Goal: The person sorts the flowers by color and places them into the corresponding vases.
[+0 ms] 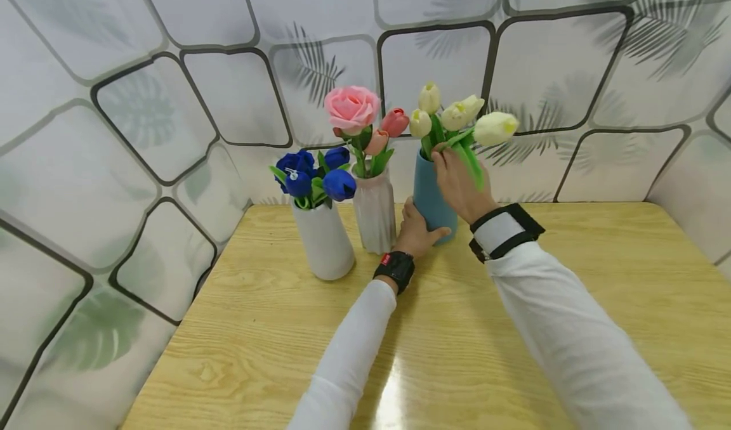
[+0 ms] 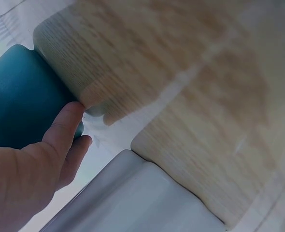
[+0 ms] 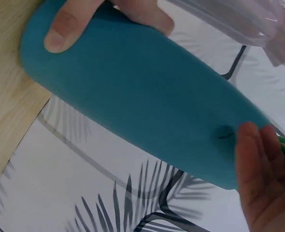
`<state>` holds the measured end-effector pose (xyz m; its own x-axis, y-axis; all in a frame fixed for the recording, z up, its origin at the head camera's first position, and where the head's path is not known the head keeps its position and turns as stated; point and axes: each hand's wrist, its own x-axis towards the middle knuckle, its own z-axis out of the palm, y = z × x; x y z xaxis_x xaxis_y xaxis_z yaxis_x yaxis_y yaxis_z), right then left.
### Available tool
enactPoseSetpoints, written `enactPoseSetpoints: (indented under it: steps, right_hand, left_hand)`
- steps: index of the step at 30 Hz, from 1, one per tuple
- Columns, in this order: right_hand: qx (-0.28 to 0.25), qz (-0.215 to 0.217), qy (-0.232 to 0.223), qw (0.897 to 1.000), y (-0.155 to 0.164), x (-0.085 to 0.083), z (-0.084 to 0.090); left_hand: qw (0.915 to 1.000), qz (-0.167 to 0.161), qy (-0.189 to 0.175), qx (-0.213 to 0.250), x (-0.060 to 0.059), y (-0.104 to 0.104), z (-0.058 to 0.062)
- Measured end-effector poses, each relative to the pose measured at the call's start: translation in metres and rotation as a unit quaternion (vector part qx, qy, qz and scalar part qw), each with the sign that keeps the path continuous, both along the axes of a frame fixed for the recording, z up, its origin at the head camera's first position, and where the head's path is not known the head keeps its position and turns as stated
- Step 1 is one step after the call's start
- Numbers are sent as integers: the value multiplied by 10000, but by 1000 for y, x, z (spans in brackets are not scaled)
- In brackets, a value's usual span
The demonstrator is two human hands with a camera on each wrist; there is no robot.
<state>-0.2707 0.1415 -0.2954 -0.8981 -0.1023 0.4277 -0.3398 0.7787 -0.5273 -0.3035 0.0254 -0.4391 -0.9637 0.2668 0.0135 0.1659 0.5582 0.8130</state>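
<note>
Fingers of the left hand [image 1: 415,232] curl round the base of the teal vase [image 1: 432,205], thumb on its near side. The right hand [image 1: 459,186] is at the vase's mouth, fingertips pinching the green stems of the cream tulips [image 1: 457,118]. The vase stands on the wooden table [image 1: 599,290] near its far edge, close to the patterned wall [image 1: 571,68]. Just to its left stands the ribbed white vase [image 1: 375,211] with pink flowers [image 1: 352,108], then the smooth white vase [image 1: 323,240] with blue flowers [image 1: 311,173]. Open tabletop lies to the right and on the near side. No writing can be read.
</note>
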Motion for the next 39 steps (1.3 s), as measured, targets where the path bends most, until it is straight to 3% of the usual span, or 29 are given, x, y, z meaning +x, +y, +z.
enactPoseSetpoints:
  steps: [1, 4, 7, 8, 12, 15, 19, 22, 26, 29, 31, 34, 39]
  right_hand:
    - [217, -17, 45, 9998, 0, 0, -2]
    - [475, -157, 567, 9971, -1, -2, -10]
    - [134, -76, 1114, 9937, -2, -4, -18]
    - [-80, -27, 1233, 9923, -3, -5, -21]
    - [-739, 58, 1343, 9882, -5, -5, -27]
    - [-542, -174, 1169, 9915, -5, -3, -27]
    - [792, -679, 1073, 9887, -2, -3, -20]
    - [1344, -838, 818, 9840, 1, -5, -10]
    - [1451, -686, -362, 9864, 6, -8, 4]
    - [1576, -432, -1276, 9783, 11, -9, 13]
    - [1524, -245, -1651, 9741, 14, -8, 16]
    - [1281, -5, -1808, 9752, 16, -5, 17]
    - [771, 138, -1369, 9875, 17, -5, 3]
  left_hand:
    - [9999, -44, 154, -9, -5, 0, -8]
    - [9998, -86, 160, -2, -4, -1, -8]
    - [9998, -63, 164, -5, -4, 0, -9]
    - [10000, -36, 22, -14, 0, 0, -1]
    - [9998, 37, -14, -176, 0, 2, 0]
    - [9997, 73, -61, -217, 1, 1, -1]
    - [9998, 68, -69, -200, 4, 0, 0]
    - [9997, 54, -12, -240, 6, 1, 3]
    - [9994, 52, 9, -344, 6, 3, 4]
    - [9993, 46, -21, -364, 5, 5, 3]
    - [9994, 28, -40, -354, 4, 6, 2]
    - [9992, -13, -50, -385, 2, 6, 0]
    - [9992, -120, -28, -371, 3, 4, 2]
